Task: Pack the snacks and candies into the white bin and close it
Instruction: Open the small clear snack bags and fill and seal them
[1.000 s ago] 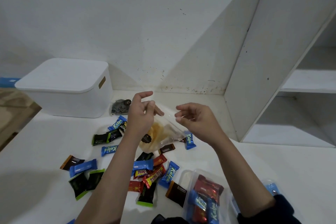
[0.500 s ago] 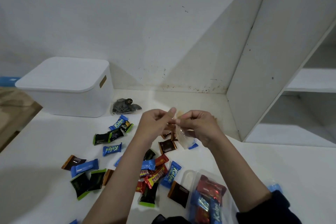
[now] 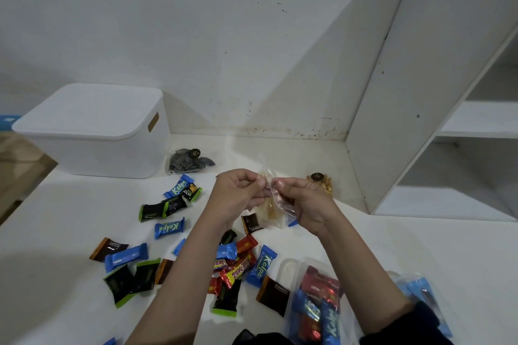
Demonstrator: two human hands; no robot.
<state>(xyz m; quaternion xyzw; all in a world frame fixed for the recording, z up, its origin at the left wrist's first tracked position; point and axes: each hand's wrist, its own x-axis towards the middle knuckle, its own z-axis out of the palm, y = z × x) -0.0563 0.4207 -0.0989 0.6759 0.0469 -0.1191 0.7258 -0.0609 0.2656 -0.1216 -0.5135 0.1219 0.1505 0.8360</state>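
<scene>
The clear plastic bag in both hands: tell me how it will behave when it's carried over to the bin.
The clear plastic bag looks thin and crinkled, so it will probably flop and sag below the pinch of the left hand and right hand. Its yellowish contents seem few, so it is likely light. The glossy film may be slippery; pinching its top edge seems safest.

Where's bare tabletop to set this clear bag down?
Bare tabletop lies right of the right hand, toward the shelf unit, and in front of the white bin at far left. Loose candies crowd the middle, under the left hand.
</scene>
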